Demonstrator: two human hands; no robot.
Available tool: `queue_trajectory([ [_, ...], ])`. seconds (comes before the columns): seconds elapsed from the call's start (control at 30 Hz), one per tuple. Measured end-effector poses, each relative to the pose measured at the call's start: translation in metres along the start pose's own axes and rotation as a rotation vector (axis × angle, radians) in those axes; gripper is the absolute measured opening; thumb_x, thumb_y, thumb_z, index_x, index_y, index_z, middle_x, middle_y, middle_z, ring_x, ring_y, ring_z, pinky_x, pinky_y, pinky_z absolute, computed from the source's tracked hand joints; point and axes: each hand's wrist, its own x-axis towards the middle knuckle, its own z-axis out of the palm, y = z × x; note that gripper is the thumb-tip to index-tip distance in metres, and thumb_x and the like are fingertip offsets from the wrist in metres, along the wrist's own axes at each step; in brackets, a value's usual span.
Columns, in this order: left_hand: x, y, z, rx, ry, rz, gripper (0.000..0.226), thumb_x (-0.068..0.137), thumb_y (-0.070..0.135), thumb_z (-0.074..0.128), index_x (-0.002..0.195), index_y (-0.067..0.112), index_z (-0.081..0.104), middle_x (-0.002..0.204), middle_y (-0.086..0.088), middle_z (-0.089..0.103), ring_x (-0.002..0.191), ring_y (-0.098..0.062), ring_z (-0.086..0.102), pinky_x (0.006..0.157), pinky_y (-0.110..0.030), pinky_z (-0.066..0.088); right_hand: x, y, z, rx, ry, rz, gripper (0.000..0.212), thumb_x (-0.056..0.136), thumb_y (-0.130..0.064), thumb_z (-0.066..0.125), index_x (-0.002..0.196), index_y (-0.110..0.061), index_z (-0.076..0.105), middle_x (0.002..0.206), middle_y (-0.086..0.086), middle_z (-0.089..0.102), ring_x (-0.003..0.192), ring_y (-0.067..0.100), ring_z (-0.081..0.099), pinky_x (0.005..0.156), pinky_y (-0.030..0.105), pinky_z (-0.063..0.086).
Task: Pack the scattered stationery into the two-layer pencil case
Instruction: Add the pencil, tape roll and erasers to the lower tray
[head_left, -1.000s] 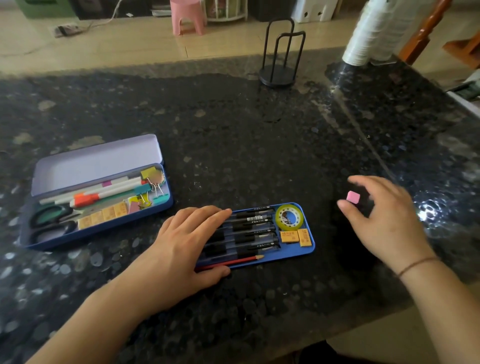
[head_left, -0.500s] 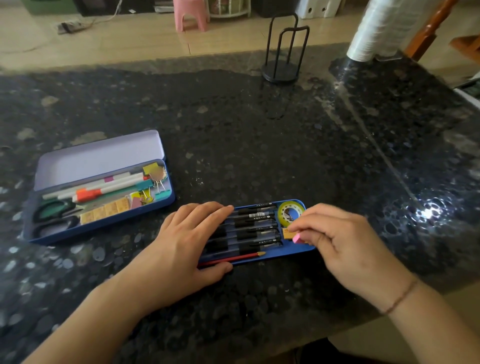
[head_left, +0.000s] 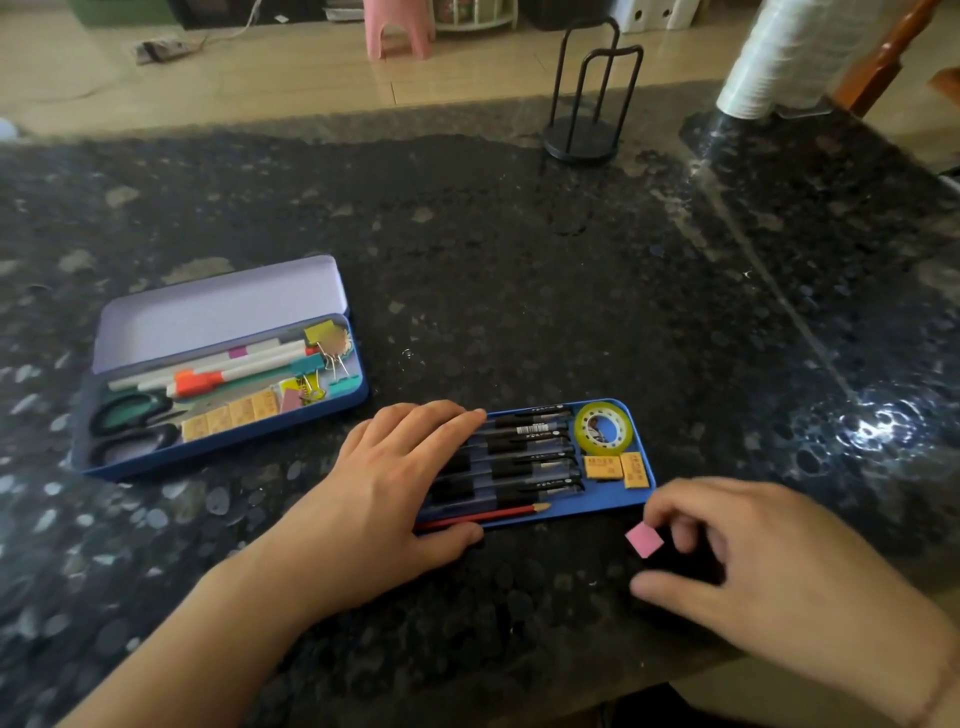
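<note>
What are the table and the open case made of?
Table: probably polished stone such as granite, black with pale speckles and a glassy window glare. Case: likely painted tin, with thin walls, rounded pressed corners and a smooth matte lid, though plastic can't be ruled out.

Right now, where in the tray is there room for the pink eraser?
Bare floor shows in the tray along its near wall, between the pencil tip and the yellow erasers. The pens and tape crowd the rest. The right hand holds the pink eraser just outside.
</note>
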Motion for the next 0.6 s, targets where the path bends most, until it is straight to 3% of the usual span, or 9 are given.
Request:
queue_trajectory([
  [0.2,-0.001,0.001,0.001,0.02,0.006,0.003,0.084,0.076,0.069,0.049,0.147,0.04,0.013,0.144,0.022,0.024,0.131,-0.002,0.021,0.111,-0.031,0.021,0.005,-0.013,0.006,0.037,0.029,0.014,0.018,0.085,-0.048,0.06,0.082,-0.037,0.045,0.08,-0.014,0.053,0.074,0.001,0.051,0.063,0.018,0.045],
  [0.27,0.0,0.001,0.0,0.017,0.004,0.0,0.084,0.076,0.069,0.049,0.147,0.04,0.014,0.144,0.022,0.024,0.131,-0.002,0.022,0.111,-0.031,0.02,0.006,-0.011,0.004,0.082,0.061,0.019,0.011,0.088,-0.044,0.057,0.08,-0.037,0.053,0.076,-0.015,0.057,0.072,0.002,0.055,0.064,0.018,0.048],
  [0.37,0.0,0.001,0.0,0.027,-0.002,0.002,0.084,0.076,0.07,0.047,0.146,0.04,0.012,0.144,0.022,0.022,0.131,-0.002,0.02,0.111,-0.03,0.018,0.011,-0.004,0.009,0.28,0.271,-0.049,0.01,0.086,-0.033,0.06,0.082,-0.035,0.069,0.081,-0.02,0.064,0.081,-0.002,0.06,0.072,0.013,0.046],
  [0.43,0.0,0.001,0.0,0.037,-0.006,0.003,0.084,0.076,0.07,0.046,0.147,0.04,0.012,0.144,0.022,0.022,0.131,-0.002,0.02,0.11,-0.028,0.017,0.021,-0.002,0.017,0.283,0.344,-0.063,0.013,0.085,-0.026,0.061,0.083,-0.031,0.073,0.088,-0.016,0.063,0.085,0.001,0.06,0.075,0.015,0.048],
  [0.6,-0.001,0.002,0.0,0.03,-0.014,-0.004,0.084,0.076,0.07,0.045,0.146,0.042,0.009,0.145,0.023,0.02,0.131,-0.001,0.017,0.111,-0.028,0.014,0.037,-0.004,0.028,0.229,0.349,-0.008,0.013,0.084,-0.02,0.066,0.085,-0.028,0.076,0.091,-0.01,0.067,0.088,0.005,0.059,0.079,0.029,0.054],
])
